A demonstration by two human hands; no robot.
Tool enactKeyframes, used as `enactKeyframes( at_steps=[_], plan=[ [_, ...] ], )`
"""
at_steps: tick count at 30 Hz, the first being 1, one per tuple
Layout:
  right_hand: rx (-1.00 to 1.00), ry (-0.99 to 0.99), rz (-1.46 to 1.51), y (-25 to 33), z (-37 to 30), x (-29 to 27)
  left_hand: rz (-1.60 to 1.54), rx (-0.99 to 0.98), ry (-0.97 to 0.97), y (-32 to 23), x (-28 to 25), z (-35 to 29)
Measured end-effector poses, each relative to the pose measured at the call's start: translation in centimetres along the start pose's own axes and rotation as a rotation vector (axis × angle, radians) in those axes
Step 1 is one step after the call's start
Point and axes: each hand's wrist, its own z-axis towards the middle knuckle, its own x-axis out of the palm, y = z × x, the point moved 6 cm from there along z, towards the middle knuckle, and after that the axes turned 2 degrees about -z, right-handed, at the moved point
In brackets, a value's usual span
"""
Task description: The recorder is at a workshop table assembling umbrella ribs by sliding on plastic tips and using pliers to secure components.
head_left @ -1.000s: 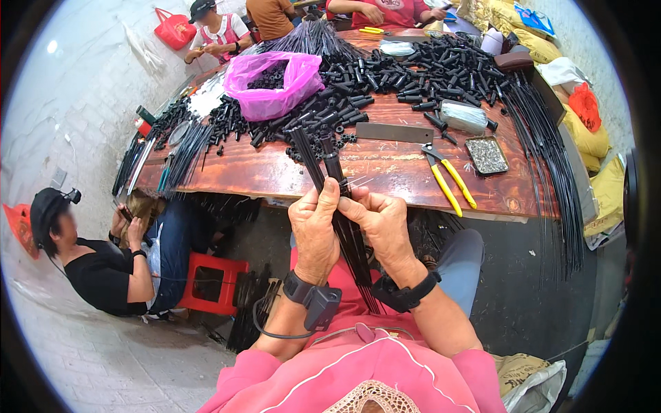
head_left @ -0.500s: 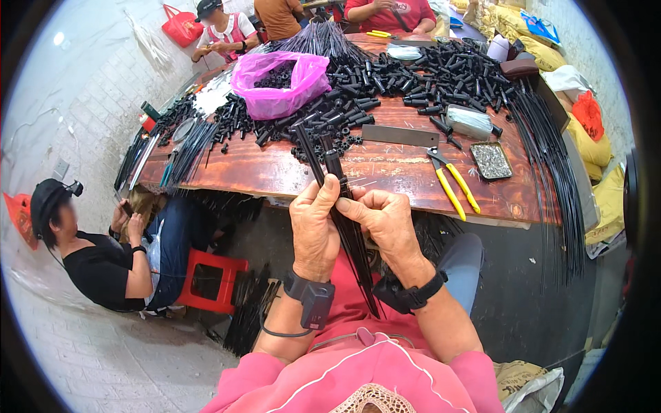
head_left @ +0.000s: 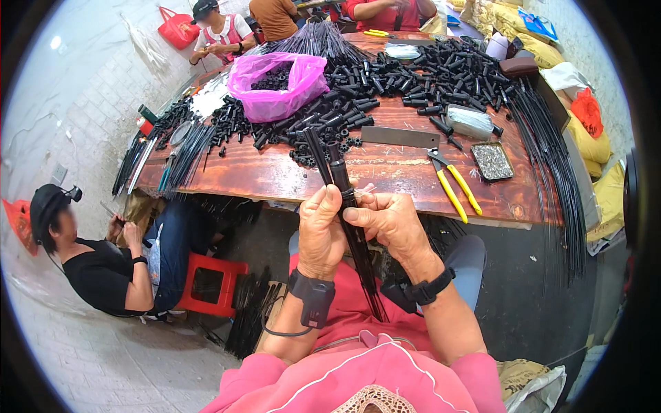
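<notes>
Head view: left hand (head_left: 320, 230) closed round the black rods (head_left: 358, 251), right hand (head_left: 387, 224) pinching a pale strand (head_left: 365, 188) against them, all at the worktop's (head_left: 261, 172) near edge; likely light, springy, slippery rods, best gripped together below the thick end

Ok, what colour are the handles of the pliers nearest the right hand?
Yellow: both pliers handles, seen best in the head view.

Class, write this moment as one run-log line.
left hand: holding black rods | right hand: touching same rods | yellow-handled pliers: on table
</notes>
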Motion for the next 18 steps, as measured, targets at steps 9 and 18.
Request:
enactKeyframes(
  at_steps=[9,18],
  plan=[
    [0.019,0.025,-0.12,1.6,-0.6,0.5,-0.122,0.002,0.153,0.1,-0.4,0.2],
    [-0.012,0.113,-0.064,1.6,-0.6,-0.4,-0.164,-0.024,0.195,1.0,1.1,0.0]
  ],
)
